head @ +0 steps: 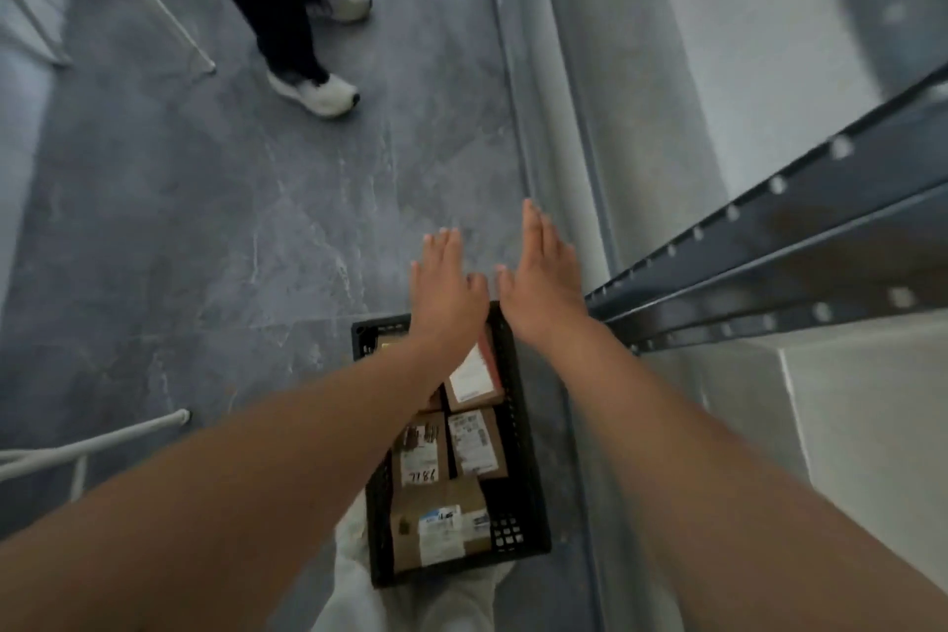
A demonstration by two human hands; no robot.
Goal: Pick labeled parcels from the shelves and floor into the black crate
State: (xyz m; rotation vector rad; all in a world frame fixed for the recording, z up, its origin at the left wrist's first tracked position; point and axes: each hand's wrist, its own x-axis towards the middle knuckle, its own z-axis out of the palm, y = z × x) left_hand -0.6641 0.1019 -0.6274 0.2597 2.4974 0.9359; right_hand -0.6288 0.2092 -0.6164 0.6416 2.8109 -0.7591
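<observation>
The black crate (528,467) stands on the grey floor below me, holding several brown cardboard parcels with white labels (477,444). One larger labeled parcel (441,523) lies at the crate's near end. My left hand (446,287) and my right hand (544,282) are stretched out side by side above the crate's far end, palms down, fingers flat and apart. Neither hand holds anything. My forearms hide part of the crate's far end and left side.
A dark metal shelf frame (769,262) juts in from the right, with a pale wall behind it. Another person's legs and white shoes (318,92) stand on the floor ahead. White metal legs (154,0) are at the upper left, a white tube (92,441) at the lower left.
</observation>
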